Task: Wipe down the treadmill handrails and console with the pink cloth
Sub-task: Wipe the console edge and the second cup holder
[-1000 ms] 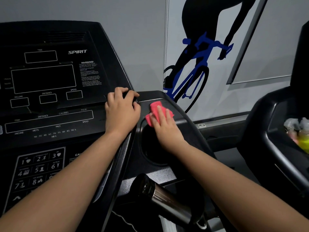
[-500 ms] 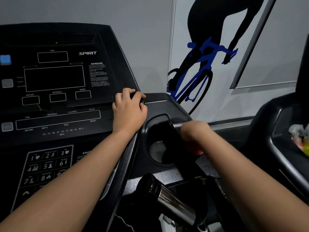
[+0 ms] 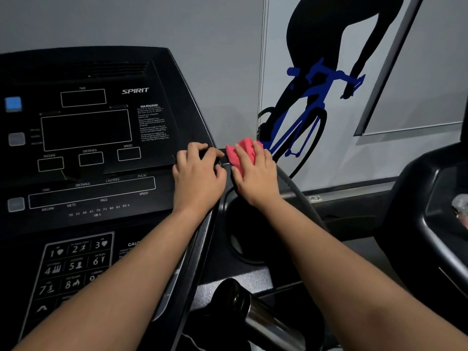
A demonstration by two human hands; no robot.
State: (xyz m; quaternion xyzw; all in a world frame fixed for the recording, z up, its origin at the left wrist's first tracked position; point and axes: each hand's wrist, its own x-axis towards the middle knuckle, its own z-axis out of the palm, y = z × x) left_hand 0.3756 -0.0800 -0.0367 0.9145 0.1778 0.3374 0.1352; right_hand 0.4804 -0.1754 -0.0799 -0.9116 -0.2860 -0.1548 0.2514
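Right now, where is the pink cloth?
The pink cloth sits right of centre in the head view, pressed under the right hand on the far right corner of the console, beside the left hand and beyond the cup holder.

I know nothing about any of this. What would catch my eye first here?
The bright pink cloth, pressed under the right hand on the black ledge just right of the console, stands out against the dark machine. Behind it, a black-and-blue cyclist graphic fills the wall at upper right. The left hand braces on the console's right edge, fingers curled.
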